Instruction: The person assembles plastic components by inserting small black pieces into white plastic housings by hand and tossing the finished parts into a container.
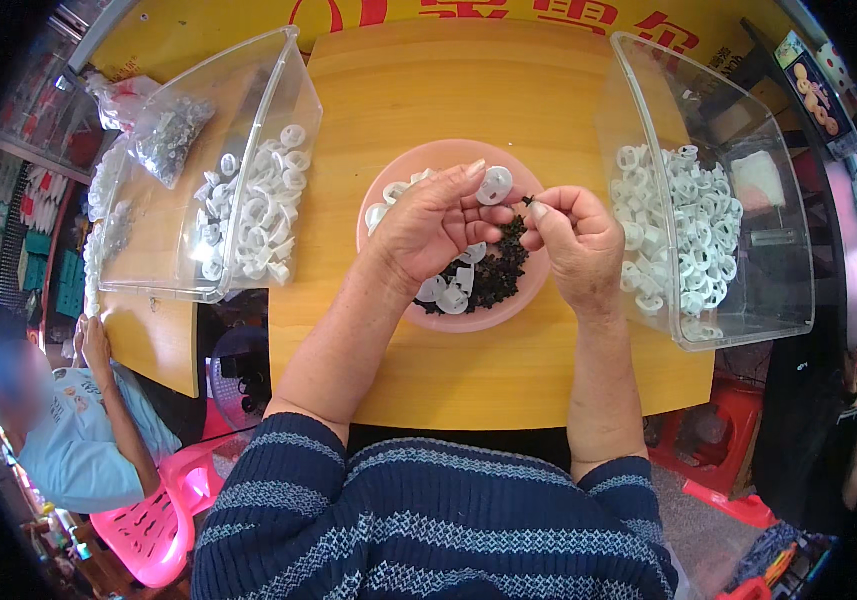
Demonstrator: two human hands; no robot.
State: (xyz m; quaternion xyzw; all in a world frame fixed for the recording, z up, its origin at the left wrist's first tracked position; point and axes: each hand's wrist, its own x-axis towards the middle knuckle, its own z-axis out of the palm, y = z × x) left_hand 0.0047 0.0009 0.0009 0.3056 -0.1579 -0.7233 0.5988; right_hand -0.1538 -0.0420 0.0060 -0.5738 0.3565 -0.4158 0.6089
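White disc [496,186] and black piece [528,201], close together above the pink dish [459,152]!

Far left of the pink dish, a co-worker in a light-blue shirt [94,430] sits on a bright pink chair [144,535], hands up at white parts. Nearer, still left of the dish, here's a clear tub [305,92] on the yellow-brown surface [399,80], with white fittings [267,210] heaped along its right side and a bag of small grey parts [174,140] towards its far end.

Now the dish itself: white parts [449,292] at its left, a dark pile of black bits [502,268] at its right. Over it, the left hand [434,220] grasps the white disc between thumb and fingers. Just beside, the right hand [584,245] has its fingers pinched on the black piece; whether that touches the disc, I can't tell.

And right of the dish, a second clear tub [791,290], white rings [704,240] piled in its left half. Lower right of the dish, a red stool [714,430].
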